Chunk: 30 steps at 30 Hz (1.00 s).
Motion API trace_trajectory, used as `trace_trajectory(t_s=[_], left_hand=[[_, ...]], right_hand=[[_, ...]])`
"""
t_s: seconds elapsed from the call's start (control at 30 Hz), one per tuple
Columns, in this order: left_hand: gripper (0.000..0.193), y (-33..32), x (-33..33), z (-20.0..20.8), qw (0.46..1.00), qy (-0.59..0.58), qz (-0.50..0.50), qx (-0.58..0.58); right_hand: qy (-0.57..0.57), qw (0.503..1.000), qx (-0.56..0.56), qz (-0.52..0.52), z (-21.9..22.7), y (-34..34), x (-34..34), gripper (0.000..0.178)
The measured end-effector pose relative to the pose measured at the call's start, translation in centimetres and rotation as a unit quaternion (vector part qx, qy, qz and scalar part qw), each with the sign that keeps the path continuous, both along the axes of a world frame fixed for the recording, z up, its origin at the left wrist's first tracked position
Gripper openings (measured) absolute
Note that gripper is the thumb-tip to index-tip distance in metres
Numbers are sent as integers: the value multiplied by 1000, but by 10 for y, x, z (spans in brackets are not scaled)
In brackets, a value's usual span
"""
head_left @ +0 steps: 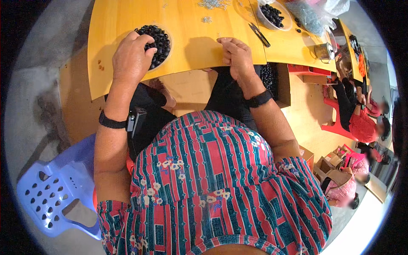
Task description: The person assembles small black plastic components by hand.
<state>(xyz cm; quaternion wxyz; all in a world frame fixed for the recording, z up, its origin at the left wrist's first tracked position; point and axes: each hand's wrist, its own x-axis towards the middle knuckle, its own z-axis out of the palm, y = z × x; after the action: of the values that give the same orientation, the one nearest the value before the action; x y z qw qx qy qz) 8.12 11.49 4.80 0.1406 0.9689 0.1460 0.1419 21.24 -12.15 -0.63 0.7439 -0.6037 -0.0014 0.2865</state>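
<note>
My left hand (131, 57) reaches over the left rim of a round clear bowl (171, 50) of small black parts (160, 41). Its thumb and fingers are apart and curved, with the tips at the parts; no part is plainly gripped. To the right, my right hand (239, 57) is held near the table's front edge, closed in a pinch with thumb against forefinger. Whatever lies between those fingertips is too small to make out. Just beyond them are tiny metal pieces (219, 35) on the yellow table (187, 25).
A small pile (207, 19) and a larger heap of metal pieces (213, 4) lie farther back. Black-handled snips (260, 35) rest near a second bowl (287, 25) of black parts. Right of it are a plastic bag (308, 19) and a metal cup (325, 52). A blue plastic chair (55, 187) stands left.
</note>
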Motion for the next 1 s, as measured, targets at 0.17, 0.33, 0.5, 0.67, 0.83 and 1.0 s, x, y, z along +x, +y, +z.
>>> trace_trajectory(t_s=[0.17,0.33,0.5,0.67,0.83,1.0], left_hand=[[18,5,-1,0,1000,-8,-23,7],[20,9,-1,-2,998,-55,-24,30],[20,2,-3,9,991,-122,-30,-34],[20,-27,-18,18,961,-170,-24,-218],[17,-51,-36,6,917,-167,-131,-339],[16,-59,-38,-21,784,-88,-122,-603]], right_hand=[[-396,818,-417,10,1,2,24,27],[-478,749,-459,22,-6,11,32,31],[-486,725,-487,31,-7,16,26,26],[-506,714,-483,36,-12,18,26,20],[-514,701,-491,60,-13,18,27,19],[-540,667,-508,68,-25,23,32,21]])
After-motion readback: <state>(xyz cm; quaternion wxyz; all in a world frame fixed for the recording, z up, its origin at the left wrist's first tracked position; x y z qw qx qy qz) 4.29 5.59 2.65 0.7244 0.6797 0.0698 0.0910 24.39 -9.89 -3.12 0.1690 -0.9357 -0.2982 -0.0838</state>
